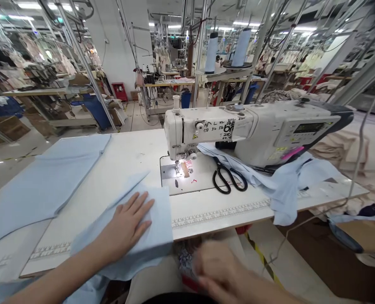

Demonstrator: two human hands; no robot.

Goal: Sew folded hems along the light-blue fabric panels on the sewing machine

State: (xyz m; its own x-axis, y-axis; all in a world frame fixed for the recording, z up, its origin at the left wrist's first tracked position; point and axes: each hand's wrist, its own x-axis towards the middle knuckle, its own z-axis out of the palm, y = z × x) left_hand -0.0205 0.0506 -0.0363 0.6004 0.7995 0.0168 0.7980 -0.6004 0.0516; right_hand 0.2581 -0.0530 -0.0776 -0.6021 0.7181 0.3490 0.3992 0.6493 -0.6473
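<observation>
My left hand lies flat, fingers slightly apart, on a folded piece of pale blue fabric on the white sewing table. My right hand is blurred below the table's front edge, close to a small red object. A larger pale blue panel lies to the left. Black-handled scissors rest on the machine bed of a white industrial sewing machine, next to crumpled blue fabric. Neither hand touches the machine.
Two pale blue thread cones stand on a stand behind the machine. A cable hangs at the right. Yellow-and-black tape marks the floor below the table. Other sewing stations and hanging garments fill the background.
</observation>
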